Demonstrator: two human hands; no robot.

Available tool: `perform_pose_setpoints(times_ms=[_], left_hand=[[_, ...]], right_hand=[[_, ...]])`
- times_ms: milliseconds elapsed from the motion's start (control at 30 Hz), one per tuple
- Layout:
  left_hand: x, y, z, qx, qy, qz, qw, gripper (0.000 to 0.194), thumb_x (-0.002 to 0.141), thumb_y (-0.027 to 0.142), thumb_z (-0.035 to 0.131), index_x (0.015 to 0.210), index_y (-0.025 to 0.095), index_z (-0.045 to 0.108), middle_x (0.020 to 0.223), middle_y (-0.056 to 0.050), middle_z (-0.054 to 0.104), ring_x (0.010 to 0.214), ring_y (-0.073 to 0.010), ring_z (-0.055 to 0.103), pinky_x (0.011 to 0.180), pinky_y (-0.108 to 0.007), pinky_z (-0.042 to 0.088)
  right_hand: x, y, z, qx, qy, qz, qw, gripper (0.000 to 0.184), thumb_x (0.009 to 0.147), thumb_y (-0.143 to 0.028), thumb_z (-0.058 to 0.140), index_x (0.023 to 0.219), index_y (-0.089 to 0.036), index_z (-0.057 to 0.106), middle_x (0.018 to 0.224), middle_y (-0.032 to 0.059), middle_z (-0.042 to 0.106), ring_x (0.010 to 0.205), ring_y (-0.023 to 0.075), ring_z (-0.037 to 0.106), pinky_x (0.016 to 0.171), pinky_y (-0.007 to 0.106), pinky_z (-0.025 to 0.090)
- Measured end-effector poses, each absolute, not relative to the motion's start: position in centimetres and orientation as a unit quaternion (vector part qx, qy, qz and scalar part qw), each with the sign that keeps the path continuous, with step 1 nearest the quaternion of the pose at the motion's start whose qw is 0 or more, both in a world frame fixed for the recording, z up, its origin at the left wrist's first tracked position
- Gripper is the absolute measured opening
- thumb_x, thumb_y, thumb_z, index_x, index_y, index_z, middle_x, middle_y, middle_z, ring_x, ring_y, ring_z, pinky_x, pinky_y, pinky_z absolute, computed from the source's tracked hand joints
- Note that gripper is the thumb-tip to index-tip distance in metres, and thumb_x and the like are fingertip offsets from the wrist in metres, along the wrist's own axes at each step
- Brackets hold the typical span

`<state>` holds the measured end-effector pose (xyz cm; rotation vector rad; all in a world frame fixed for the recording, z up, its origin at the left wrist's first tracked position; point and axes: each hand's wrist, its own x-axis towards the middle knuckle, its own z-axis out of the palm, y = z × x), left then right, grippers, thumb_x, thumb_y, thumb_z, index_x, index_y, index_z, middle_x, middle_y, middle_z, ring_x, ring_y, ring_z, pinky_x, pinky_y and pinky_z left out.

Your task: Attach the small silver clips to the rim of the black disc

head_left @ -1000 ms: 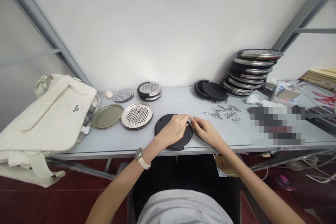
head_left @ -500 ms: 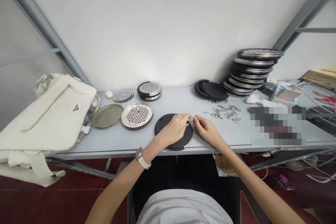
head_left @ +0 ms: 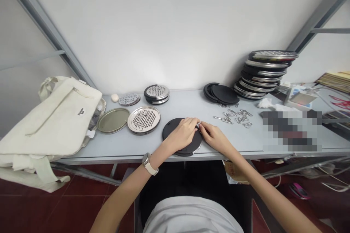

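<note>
A round black disc (head_left: 171, 131) lies flat near the front edge of the grey table (head_left: 175, 107). My left hand (head_left: 182, 134) rests on top of it with curled fingers, holding it down. My right hand (head_left: 216, 136) is at the disc's right rim, its fingertips pinched on a small metal clip (head_left: 198, 125) at the point where the two hands meet. A wristwatch (head_left: 148, 164) sits on my left wrist. Loose metal clips (head_left: 234, 115) lie scattered just beyond my right hand.
A perforated steel disc (head_left: 143, 119) and a plain metal lid (head_left: 113, 120) lie left of the black disc. Behind are smaller grater discs (head_left: 156, 93), flat black discs (head_left: 222, 94) and a tall stack of discs (head_left: 264, 72). A cream bag (head_left: 49, 116) covers the left end.
My right hand pulled slightly away from the disc's rim half a second ago, then closed back against my left fingertips. The view has shifted a little.
</note>
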<state>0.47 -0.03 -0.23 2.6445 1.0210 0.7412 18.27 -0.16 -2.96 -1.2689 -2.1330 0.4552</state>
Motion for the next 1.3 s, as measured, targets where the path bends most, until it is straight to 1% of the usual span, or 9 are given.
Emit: perform_pose_setpoints(times_ms=[167, 333, 567, 767, 933, 1167, 1300], left_hand=[[0.39, -0.01, -0.30, 0.898, 0.348, 0.250, 0.104, 0.019, 0.096, 0.015, 0.039, 0.113, 0.019, 0.046, 0.111, -0.007, 0.057, 0.107, -0.0221, 0.053, 0.095, -0.039, 0.042], [0.35, -0.04, -0.26, 0.898, 0.345, 0.254, 0.101, 0.019, 0.096, 0.014, 0.039, 0.113, 0.018, 0.046, 0.110, -0.007, 0.057, 0.104, -0.0216, 0.054, 0.094, -0.038, 0.042], [0.36, 0.03, -0.41, 0.899, 0.334, 0.258, 0.114, 0.021, 0.096, 0.012, 0.038, 0.115, 0.017, 0.045, 0.111, -0.007, 0.057, 0.104, -0.0203, 0.054, 0.095, -0.035, 0.042], [0.37, 0.11, -0.46, 0.898, 0.334, 0.259, 0.117, 0.022, 0.095, 0.011, 0.038, 0.115, 0.018, 0.044, 0.111, -0.007, 0.057, 0.104, -0.0202, 0.054, 0.095, -0.035, 0.043], [0.42, 0.10, -0.36, 0.899, 0.333, 0.259, 0.117, 0.022, 0.095, 0.010, 0.039, 0.114, 0.018, 0.044, 0.110, -0.007, 0.057, 0.103, -0.0201, 0.055, 0.095, -0.036, 0.043], [0.41, -0.02, -0.21, 0.898, 0.339, 0.256, 0.115, 0.021, 0.095, 0.011, 0.038, 0.114, 0.018, 0.045, 0.110, -0.007, 0.057, 0.102, -0.0211, 0.055, 0.093, -0.036, 0.044], [0.43, 0.00, -0.25, 0.897, 0.341, 0.255, 0.116, 0.021, 0.095, 0.012, 0.038, 0.114, 0.018, 0.046, 0.110, -0.007, 0.057, 0.102, -0.0208, 0.055, 0.094, -0.036, 0.043]], right_hand=[[18.26, -0.29, -2.79, -0.484, -0.796, 0.188, 0.310, 0.028, 0.097, -0.030, 0.032, 0.074, -0.022, 0.045, 0.063, -0.0005, 0.056, 0.058, 0.0163, 0.052, 0.058, 0.027, 0.037], [18.32, -0.40, -2.74, -0.489, -0.789, 0.199, 0.315, 0.029, 0.098, -0.032, 0.031, 0.073, -0.022, 0.043, 0.062, -0.0020, 0.052, 0.057, 0.0154, 0.051, 0.058, 0.026, 0.035], [18.26, -0.49, -2.71, -0.480, -0.797, 0.194, 0.310, 0.025, 0.095, -0.031, 0.036, 0.072, -0.023, 0.039, 0.060, -0.0033, 0.048, 0.054, 0.0147, 0.046, 0.054, 0.026, 0.032], [18.11, -0.64, -2.80, -0.478, -0.808, 0.167, 0.301, 0.019, 0.093, -0.026, 0.036, 0.075, -0.023, 0.039, 0.062, -0.0012, 0.051, 0.058, 0.0170, 0.050, 0.057, 0.027, 0.034], [18.18, -0.59, -2.98, -0.483, -0.810, 0.155, 0.295, 0.019, 0.094, -0.025, 0.035, 0.075, -0.023, 0.037, 0.063, -0.0012, 0.049, 0.060, 0.0177, 0.050, 0.059, 0.027, 0.034], [18.32, -0.35, -3.03, -0.487, -0.790, 0.211, 0.305, 0.021, 0.095, -0.028, 0.034, 0.075, -0.023, 0.038, 0.060, -0.0033, 0.046, 0.056, 0.0161, 0.048, 0.057, 0.027, 0.033], [18.34, -0.25, -3.06, -0.486, -0.782, 0.224, 0.318, 0.022, 0.095, -0.029, 0.035, 0.074, -0.022, 0.039, 0.060, -0.0039, 0.045, 0.055, 0.0151, 0.047, 0.056, 0.026, 0.033]])
